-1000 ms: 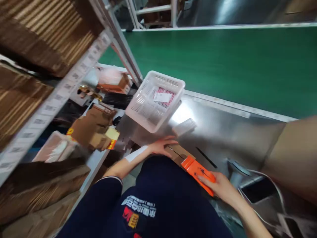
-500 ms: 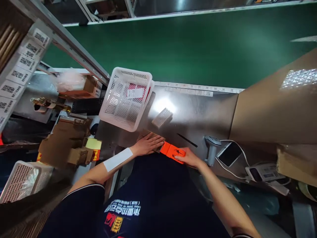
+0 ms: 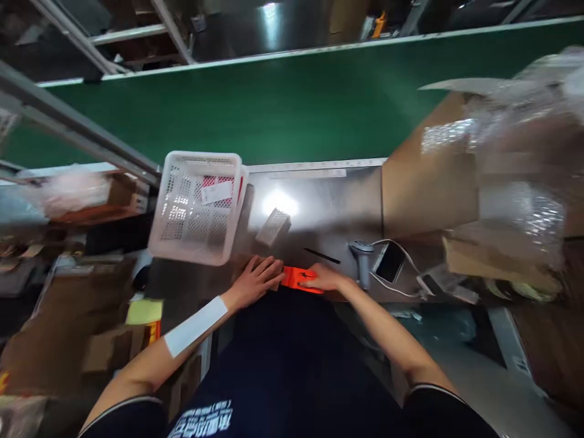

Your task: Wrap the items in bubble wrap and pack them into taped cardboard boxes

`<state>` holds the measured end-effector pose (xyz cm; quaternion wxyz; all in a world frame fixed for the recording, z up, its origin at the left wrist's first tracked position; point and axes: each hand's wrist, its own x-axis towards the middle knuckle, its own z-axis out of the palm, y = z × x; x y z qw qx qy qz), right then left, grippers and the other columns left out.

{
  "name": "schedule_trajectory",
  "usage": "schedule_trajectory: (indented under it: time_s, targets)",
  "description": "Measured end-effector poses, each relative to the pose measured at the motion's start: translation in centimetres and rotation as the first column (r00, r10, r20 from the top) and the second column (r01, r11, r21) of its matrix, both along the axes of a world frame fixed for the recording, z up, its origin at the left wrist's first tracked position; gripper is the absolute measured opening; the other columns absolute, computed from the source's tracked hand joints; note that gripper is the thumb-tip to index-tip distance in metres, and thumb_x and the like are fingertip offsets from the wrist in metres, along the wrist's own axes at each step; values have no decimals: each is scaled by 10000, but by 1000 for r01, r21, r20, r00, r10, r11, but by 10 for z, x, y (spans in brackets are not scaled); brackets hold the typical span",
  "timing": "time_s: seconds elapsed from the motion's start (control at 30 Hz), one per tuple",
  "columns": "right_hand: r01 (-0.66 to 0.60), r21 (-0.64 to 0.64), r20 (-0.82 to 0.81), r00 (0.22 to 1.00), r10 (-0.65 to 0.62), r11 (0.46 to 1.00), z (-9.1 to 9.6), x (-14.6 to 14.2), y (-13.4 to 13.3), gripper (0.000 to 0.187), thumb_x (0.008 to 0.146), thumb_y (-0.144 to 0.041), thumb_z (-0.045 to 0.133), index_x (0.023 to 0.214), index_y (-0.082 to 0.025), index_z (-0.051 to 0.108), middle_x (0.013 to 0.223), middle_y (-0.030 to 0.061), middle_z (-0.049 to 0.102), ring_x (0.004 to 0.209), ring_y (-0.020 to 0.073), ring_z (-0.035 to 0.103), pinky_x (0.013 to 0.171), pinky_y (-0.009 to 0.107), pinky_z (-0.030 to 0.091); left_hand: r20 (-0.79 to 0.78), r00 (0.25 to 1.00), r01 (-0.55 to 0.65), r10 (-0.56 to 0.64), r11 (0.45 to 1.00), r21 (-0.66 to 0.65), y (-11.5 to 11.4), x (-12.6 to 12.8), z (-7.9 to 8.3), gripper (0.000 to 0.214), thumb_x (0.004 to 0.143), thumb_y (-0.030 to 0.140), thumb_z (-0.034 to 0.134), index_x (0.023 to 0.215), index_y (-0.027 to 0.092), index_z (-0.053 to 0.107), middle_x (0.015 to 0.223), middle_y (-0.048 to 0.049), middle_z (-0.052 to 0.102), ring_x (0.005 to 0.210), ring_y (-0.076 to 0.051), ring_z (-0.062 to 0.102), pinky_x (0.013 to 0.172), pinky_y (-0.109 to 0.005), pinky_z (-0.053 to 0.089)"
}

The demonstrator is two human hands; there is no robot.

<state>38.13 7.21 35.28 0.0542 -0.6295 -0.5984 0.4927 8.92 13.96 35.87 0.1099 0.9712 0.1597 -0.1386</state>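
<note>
My left hand [image 3: 256,280] presses on a small brown cardboard box [image 3: 240,263] at the bench's front edge, fingers bent over it. Much of the box is hidden under that hand. Close on its right, my right hand [image 3: 326,278] grips an orange tape dispenser [image 3: 294,277] with black marks, its left end against the box by my left fingertips. A bubble-wrapped block [image 3: 274,227] lies just beyond my hands on the metal bench [image 3: 319,201]. A white paper strip [image 3: 196,325] is stuck along my left forearm.
Left on the bench is a white perforated basket [image 3: 194,258] with a red, labelled item [image 3: 216,191] inside. A black strip [image 3: 322,255], a scanner [image 3: 362,263] and a phone [image 3: 389,263] lie right. A large carton [image 3: 429,194] bounds the right; a green conveyor [image 3: 274,109] runs behind.
The view has swung to the right, so the bench things appear further left. My left fingers are more bent over the box. The dispenser has turned nearer to level, still in my right hand.
</note>
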Motion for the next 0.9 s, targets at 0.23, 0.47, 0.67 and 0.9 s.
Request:
schedule_trajectory:
  time_s: [0.23,0.47,0.67,0.9]
  targets:
    - [-93,-8,319,943,90,996,44,-44,2,161,717,-309,806,711,-165,734,827,139,793,854,308,740,777,404,554,-47,979,195,-196,981,-24,8,41,-13,398,874,291,713,1271,266,731,1564,-135,540,1495,-361,438,1216,-644,335]
    - [112,220,464,862,-205,969,63,-10,42,357,926,-484,641,1005,-166,784,995,102,812,942,277,747,820,369,546,-78,960,277,-270,956,99,11,62,5,280,828,203,654,1055,193,818,1168,-197,770,1360,-445,574,943,-630,577]
    - [225,381,559,716,-418,897,44,37,75,346,1040,-426,577,1100,-110,704,1021,60,758,920,175,720,894,379,562,546,836,-74,54,997,15,23,32,33,691,939,387,659,1586,380,419,1684,-95,367,1470,-384,480,1109,-563,537]
    - [-51,430,531,822,-207,901,17,7,116,598,945,-299,633,1457,-20,502,1420,285,601,1363,367,531,1146,500,387,396,721,-467,569,821,-329,-12,-50,-55,1245,869,337,712,1607,372,-290,1730,-167,222,1541,-406,355,1188,-643,442]
